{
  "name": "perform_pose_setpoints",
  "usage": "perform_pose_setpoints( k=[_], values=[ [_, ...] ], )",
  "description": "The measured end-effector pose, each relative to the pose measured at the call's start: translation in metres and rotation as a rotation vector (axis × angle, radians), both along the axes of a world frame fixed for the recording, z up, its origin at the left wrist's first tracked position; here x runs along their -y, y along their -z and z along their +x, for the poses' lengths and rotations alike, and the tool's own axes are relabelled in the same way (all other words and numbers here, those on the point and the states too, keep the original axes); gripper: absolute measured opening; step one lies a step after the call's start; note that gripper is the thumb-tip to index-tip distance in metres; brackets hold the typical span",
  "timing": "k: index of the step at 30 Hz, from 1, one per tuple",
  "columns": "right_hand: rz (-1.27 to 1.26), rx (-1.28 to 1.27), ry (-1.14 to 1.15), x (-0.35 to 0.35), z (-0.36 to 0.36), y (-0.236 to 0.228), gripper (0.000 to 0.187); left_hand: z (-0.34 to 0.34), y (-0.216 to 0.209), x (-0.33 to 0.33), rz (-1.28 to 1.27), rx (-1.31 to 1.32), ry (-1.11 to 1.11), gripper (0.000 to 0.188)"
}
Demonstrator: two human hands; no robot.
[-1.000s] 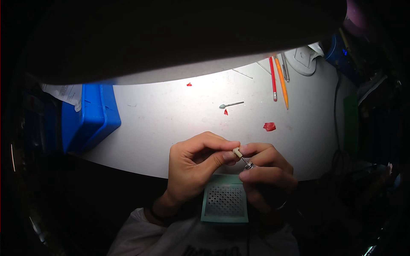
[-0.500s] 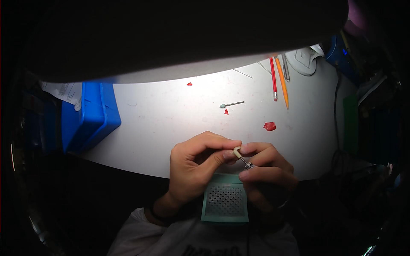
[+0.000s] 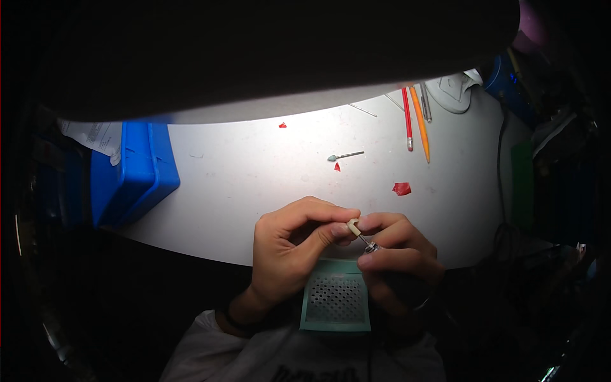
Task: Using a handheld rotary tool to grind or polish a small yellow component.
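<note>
Between the thumb and index finger of my left hand (image 3: 286, 245) is a small cream-coloured curved piece (image 3: 354, 226). My right hand (image 3: 401, 254) is closed around a rotary handpiece (image 3: 372, 247) with a metal nose and a dark body partly hidden in the palm. A thin metal shank runs from the nose up to the cream piece; its very end is hidden there. The fingertips of both hands nearly meet around the piece. Just below them is a green-framed tray with a perforated metal grid (image 3: 335, 323).
On the white table (image 3: 242, 172) lie a grinding stone on a shank (image 3: 344, 155), red scraps (image 3: 401, 188), a red pencil (image 3: 407, 121) and an orange pencil (image 3: 421, 127). A blue bin (image 3: 146, 165) stands left. A dark lamp-like shape (image 3: 273, 57) covers the top; a cable (image 3: 501, 159) runs right.
The cream piece has turned slightly between my fingers, and the handpiece nose has shifted a little. Both hands stay in the same place; the table items are unmoved.
</note>
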State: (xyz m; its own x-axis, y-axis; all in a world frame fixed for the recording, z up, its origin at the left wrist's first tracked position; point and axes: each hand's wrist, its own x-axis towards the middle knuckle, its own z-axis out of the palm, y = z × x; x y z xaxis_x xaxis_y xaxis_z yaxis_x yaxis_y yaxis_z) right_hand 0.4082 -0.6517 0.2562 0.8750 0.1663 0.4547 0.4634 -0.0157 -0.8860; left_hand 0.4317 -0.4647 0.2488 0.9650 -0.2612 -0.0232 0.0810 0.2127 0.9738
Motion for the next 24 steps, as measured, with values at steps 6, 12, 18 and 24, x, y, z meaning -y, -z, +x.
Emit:
perform_pose_setpoints(
  k=[6,12,18,24],
  values=[
    [0.012,-0.006,0.023,-0.0012,-0.0008,-0.0007,0.035,0.0002,-0.0002,-0.0008,-0.038,-0.029,0.024,0.015],
    [0.053,0.011,0.038,-0.0029,-0.0014,0.0045,0.036,0.0011,-0.0011,-0.0002,-0.049,-0.047,0.034,0.015],
    [0.011,0.022,0.0,-0.001,-0.0007,0.003,0.035,0.0009,0.0004,-0.0014,-0.049,-0.056,0.034,0.015],
    [-0.005,0.011,0.004,0.0002,-0.0006,-0.0005,0.036,0.0013,-0.0011,-0.0004,-0.042,-0.047,0.04,0.016]
  ],
)
